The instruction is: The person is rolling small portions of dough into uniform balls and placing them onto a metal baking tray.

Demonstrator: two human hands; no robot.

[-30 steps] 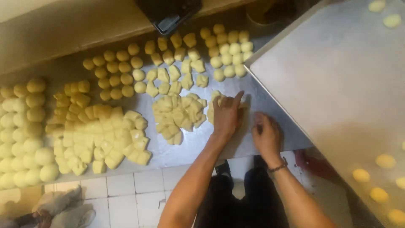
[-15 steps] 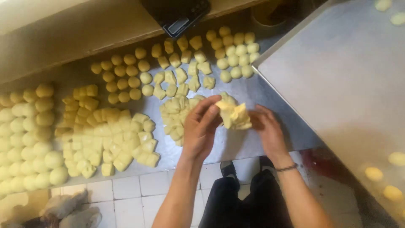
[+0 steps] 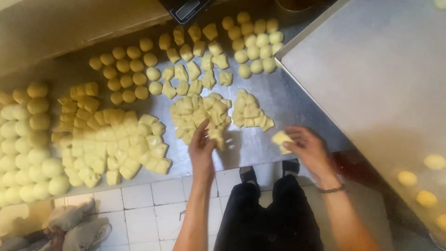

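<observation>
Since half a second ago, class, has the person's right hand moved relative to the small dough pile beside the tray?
Yes. The right hand, holding a dough piece, has pulled back toward the table edge, below and right of the small dough pile.

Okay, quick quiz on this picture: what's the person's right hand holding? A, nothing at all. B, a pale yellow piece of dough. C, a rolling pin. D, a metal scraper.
B: the right hand is curled round a pale yellow dough piece just off the near edge of the steel table, while the left hand reaches into the pile of cut dough pieces.
</observation>
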